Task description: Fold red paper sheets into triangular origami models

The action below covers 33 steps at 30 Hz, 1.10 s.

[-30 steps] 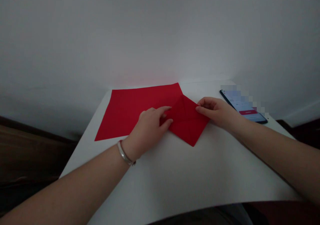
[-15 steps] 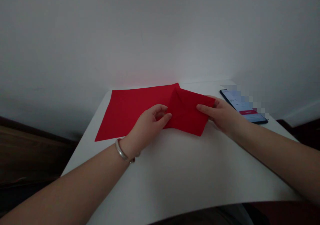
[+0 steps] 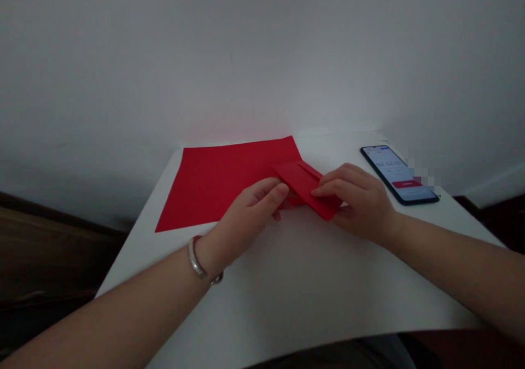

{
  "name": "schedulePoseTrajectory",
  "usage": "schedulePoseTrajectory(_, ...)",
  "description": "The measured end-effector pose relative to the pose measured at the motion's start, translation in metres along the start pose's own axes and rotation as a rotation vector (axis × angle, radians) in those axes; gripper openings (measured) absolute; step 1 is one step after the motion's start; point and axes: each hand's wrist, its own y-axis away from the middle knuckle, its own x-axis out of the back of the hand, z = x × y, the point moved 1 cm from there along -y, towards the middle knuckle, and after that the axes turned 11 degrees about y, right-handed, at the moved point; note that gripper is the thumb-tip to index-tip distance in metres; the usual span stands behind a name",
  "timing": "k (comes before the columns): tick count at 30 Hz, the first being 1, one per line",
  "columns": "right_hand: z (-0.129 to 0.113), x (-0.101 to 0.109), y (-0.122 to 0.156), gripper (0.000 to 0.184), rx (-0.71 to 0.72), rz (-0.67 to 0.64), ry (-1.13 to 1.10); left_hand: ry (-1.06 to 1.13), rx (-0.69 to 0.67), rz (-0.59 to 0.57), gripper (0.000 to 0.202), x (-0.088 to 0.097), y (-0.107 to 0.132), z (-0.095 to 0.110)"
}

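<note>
Red folded paper (image 3: 301, 180) at large sheet's (image 3: 221, 177) right corner: narrower than moments ago, turned or refolded, cannot tell; shaping seemingly unfinished. Left hand (image 3: 250, 210), right hand (image 3: 365, 199): fingers pinching paper.

The folded paper (image 3: 301, 180) and larger sheet (image 3: 225, 183) are plain red. The surface (image 3: 287, 281) is white, the bracelet (image 3: 194, 259) silver, the phone screen (image 3: 383, 164) pale with a red bar (image 3: 406, 184).

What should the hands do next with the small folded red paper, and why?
I'd probably press the folded red paper flatter with the right hand, while the left hand steadies it. The right hand already grips its right end, the left is close at its left side, and red layers seem to stand apart between them.
</note>
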Motion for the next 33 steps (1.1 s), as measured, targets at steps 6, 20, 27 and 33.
schedulePoseTrajectory(6,-0.008,-0.008,0.002,0.017,0.138,-0.102,0.129,-0.053,0.092,0.075,0.017,-0.001,-0.004,0.000)
schedulePoseTrajectory(20,0.002,0.002,0.004,0.037,-0.046,-0.078,-0.010,-0.001,0.079,0.210,0.022,0.010,-0.009,-0.011)
schedulePoseTrajectory(27,0.012,-0.015,0.006,0.045,-0.557,-0.239,-0.413,-0.325,-0.015,0.088,0.026,0.012,-0.009,-0.009)
schedulePoseTrajectory(33,0.018,-0.023,0.009,0.029,-0.728,-0.241,-0.603,-0.446,-0.036,0.140,0.042,0.021,-0.008,-0.013)
